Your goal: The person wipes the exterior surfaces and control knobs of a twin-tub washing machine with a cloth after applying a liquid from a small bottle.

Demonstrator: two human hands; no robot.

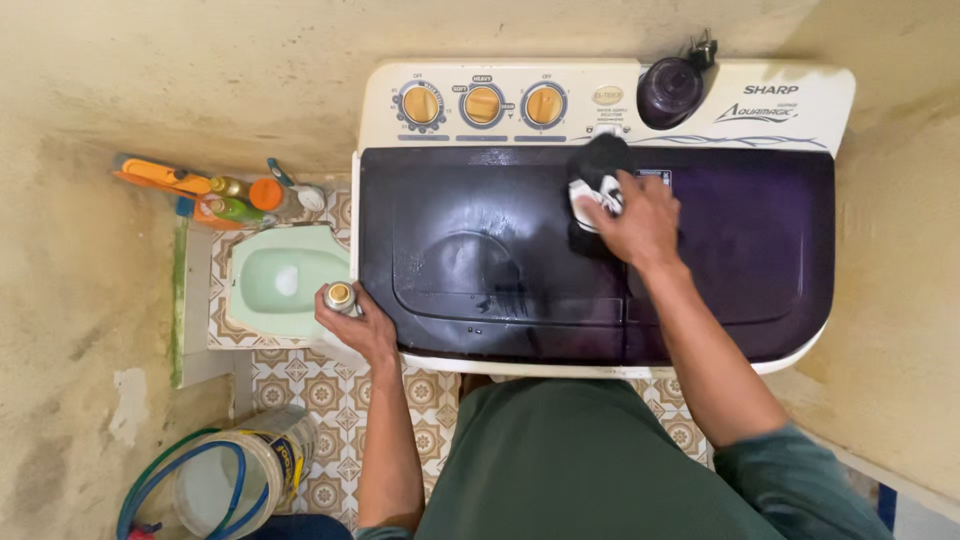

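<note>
The right hand [640, 222] is pressing a black-and-white cloth [597, 185], gripped in its fingers, on the far middle of the dark washer lid [470, 250]; the left hand [358, 322] is clutching a small can [341, 297] at the lid's near-left corner.

Three orange dials [482, 104], one washing machine [800, 110], one bucket [235, 480] — two hands [640, 220].

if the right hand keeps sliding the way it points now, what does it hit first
Probably the raised control panel behind the dark lid. The right hand presses a cloth toward it; depth is unclear.
</note>
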